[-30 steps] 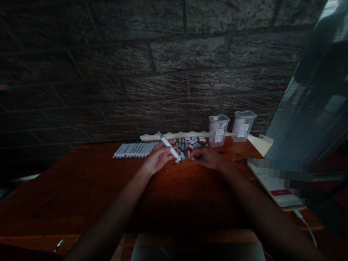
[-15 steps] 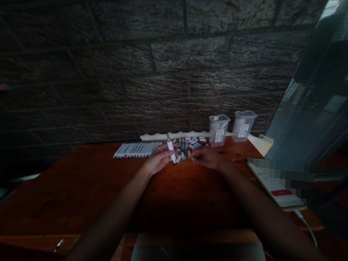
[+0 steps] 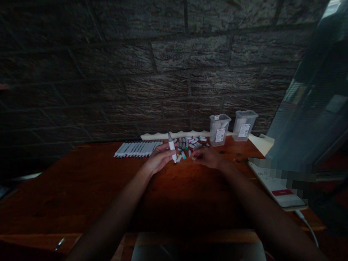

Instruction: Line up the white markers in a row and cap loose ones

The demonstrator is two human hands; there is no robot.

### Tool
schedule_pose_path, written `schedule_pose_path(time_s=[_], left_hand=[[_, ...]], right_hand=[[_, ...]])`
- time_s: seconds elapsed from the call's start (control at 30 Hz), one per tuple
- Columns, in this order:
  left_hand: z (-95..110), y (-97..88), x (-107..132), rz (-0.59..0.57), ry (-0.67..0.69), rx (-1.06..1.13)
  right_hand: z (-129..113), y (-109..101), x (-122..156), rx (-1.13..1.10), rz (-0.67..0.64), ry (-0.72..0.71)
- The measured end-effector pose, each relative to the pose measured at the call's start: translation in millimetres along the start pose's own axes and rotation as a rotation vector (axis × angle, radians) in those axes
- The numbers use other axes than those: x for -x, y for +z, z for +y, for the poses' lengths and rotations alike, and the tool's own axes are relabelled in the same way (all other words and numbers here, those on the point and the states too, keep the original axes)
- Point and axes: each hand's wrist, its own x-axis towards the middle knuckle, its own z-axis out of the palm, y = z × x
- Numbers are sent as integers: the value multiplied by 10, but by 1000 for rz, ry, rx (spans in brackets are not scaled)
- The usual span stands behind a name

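– State of left grip (image 3: 157, 159)?
– Closed around white marker (image 3: 172, 148), tilted, between marker row (image 3: 139, 148) at left and loose caps (image 3: 184, 143) at right.
– State of right grip (image 3: 205, 157)?
– Narrow, beside caps; cannot tell whether holding anything.

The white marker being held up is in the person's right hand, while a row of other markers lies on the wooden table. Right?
Wrong hand: the head view shows the white marker in the left hand. The row of other markers does lie on the wooden table.

Left hand (image 3: 157, 159) grips white marker (image 3: 172, 147) near caps (image 3: 184, 143).
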Motion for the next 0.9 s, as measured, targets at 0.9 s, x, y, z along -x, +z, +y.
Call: schedule_pose_path(time_s=[0.9], left_hand=[[33, -18, -98, 164, 106, 61]], right_hand=[[71, 24, 2, 51, 65, 44]])
